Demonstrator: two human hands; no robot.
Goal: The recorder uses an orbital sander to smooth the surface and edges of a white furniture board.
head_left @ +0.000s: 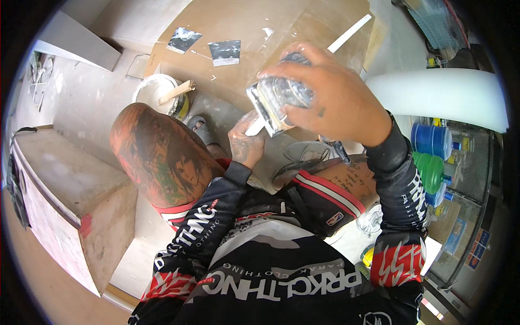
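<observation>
In my right hand [338,95] is a dust-covered electric palm sander [279,100], with the fingers wrapped round its body. A black cord piece [340,150] hangs below that wrist. My left hand [246,142] is closed on the near end of a long, narrow white strip [349,33]. The strip slants away to the far right, passing behind the sander and my right hand, which hide its middle. The sander sits at the strip near my left hand; whether its pad touches the strip, I cannot tell.
Cardboard [244,21] covers the floor ahead, bearing a dark sandpaper sheet [225,52] and another dark piece [183,40]. A white bucket [146,89] with a wooden stick stands left. A wooden box [70,179] is far left; a white cylinder [439,97] and water jugs [430,142] are right.
</observation>
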